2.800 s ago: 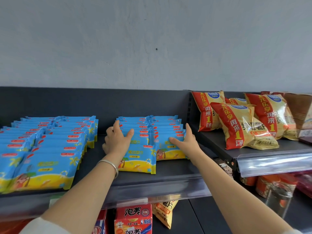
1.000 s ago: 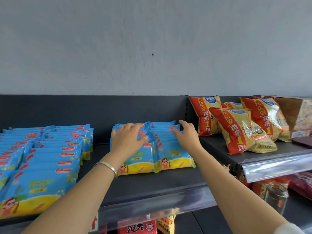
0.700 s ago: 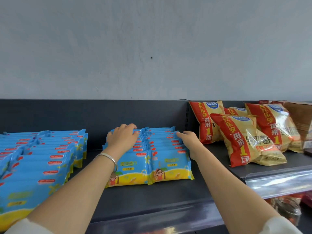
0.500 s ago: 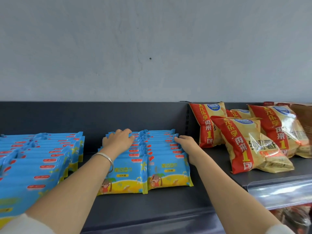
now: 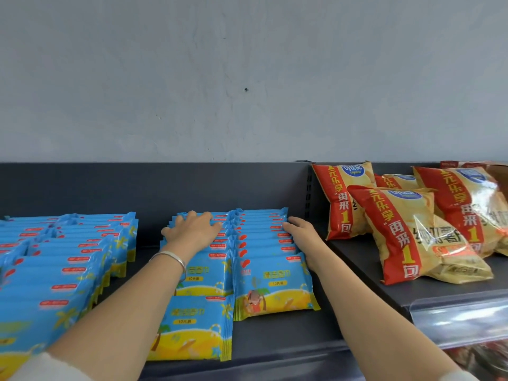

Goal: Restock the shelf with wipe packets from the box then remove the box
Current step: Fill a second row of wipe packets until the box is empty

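Note:
Two rows of blue and yellow wipe packets (image 5: pixel 273 281) lie overlapped on the dark shelf (image 5: pixel 280 342), running from front to back. My left hand (image 5: pixel 192 229) rests flat on the back of the left row, fingers spread. My right hand (image 5: pixel 301 239) presses against the right side of the right row, fingers extended. The front packet of the left row (image 5: pixel 192 328) lies closer to the shelf edge than the front of the right row. No box is in view.
More rows of the same wipe packets (image 5: pixel 60 265) fill the shelf's left part. Red and yellow snack bags (image 5: pixel 406 232) sit on the adjoining shelf to the right, behind a clear price strip (image 5: pixel 459 323). A grey wall rises behind.
Both hands slid from the front of the rows toward the back. The left row's front packets have spread toward the shelf's front edge. The camera moved closer and slightly up.

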Motion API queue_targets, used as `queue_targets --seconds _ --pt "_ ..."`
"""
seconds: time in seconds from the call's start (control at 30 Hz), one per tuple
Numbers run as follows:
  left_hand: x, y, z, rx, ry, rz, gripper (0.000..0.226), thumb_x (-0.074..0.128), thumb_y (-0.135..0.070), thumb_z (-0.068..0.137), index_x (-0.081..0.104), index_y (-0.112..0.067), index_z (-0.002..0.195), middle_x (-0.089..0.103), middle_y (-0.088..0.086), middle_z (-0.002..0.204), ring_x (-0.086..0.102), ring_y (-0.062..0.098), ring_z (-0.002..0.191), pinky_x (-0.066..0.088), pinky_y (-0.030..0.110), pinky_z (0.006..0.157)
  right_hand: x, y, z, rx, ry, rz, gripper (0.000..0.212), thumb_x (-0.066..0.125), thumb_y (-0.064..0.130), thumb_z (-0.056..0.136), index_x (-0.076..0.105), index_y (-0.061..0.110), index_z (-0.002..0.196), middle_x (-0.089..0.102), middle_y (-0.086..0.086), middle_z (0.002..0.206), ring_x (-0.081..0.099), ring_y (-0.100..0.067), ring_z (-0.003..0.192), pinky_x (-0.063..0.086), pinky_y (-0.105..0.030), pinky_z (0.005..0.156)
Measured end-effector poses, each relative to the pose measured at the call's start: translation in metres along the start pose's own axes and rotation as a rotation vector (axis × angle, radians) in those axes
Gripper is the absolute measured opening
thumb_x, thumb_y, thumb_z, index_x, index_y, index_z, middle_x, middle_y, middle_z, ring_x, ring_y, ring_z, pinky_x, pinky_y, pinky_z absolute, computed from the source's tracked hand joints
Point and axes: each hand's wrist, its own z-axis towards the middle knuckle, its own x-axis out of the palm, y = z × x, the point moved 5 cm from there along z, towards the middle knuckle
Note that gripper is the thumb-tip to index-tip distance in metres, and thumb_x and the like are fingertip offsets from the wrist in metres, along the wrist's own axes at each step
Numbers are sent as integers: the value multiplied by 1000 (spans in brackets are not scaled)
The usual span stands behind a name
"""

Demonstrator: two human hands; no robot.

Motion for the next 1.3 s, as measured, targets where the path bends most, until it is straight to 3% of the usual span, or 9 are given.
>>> queue_targets --seconds 0.23,0.37,0.5,0.6,0.7,0.77,0.9,1.03,1.3 --pt "-2 -1 -3 11 -23 -6 44 29 -52 96 39 -33 135 38 1 141 33 27 131 29 49 101 -1 1 -1 -15 -16 -1 37 46 18 100 44 13 136 65 -2 92 66 -17 76 56 -28 63" --pt "-7 0 -3 26 -95 -13 43 26 -50 97 43 -33 133 43 0 137 39 26 127 30 48 100 -7 1 0 -18 -71 -15 21 40 26 102 50 13 116 64 -3 97 66 -19 86 56 -34 75" --pt "-12 0 -5 67 -162 -5 38 28 -47 98 47 -34 128 48 -2 133 44 24 122 31 48 99 -11 4 -3 -17 -140 -96 39 36 26 103 42 15 140 57 -5 120 57 -18 105 48 -34 86" --pt "-16 -1 -14 132 -194 -22 36 30 -43 98 48 -33 127 47 -3 133 43 23 122 30 46 99 -12 11 -15 -80 -170 -251 43 36 24 103 36 14 145 48 -5 139 51 -15 109 41 -27 82" --pt "-21 -4 -27 215 -231 -27 36 32 -42 98 48 -33 129 46 -4 136 40 22 126 28 46 103 -8 19 -31 -211 -201 -444 45 42 25 101 37 15 144 50 -3 135 50 -4 87 43 -16 69" --pt "-24 -6 -37 284 -271 -39 35 35 -41 98 48 -34 129 45 -5 136 38 20 127 25 45 105 -2 24 -44 -318 -240 -605 44 50 26 98 42 17 140 47 -1 133 51 -4 87 44 -10 58" --pt "-24 -8 -57 424 -330 -88 31 43 -38 95 51 -36 125 44 -9 133 35 16 128 24 39 105 15 23 -69 -541 -340 -981 27 60 31 90 59 21 115 51 2 114 46 -21 109 45 -34 86" --pt "-23 4 -80 428 -347 -113 26 48 -40 93 55 -36 117 46 -9 125 37 18 122 27 35 99 49 20 -100 -677 -200 -1092 21 63 40 86 66 24 98 52 7 95 45 -18 100 36 -32 81" --pt "-19 47 -117 327 -225 -105 27 50 -40 93 51 -31 118 44 -4 126 40 21 117 39 36 88 99 5 -129 -565 215 -1255 46 61 62 79 64 32 112 56 7 109 44 -18 113 35 -40 95"
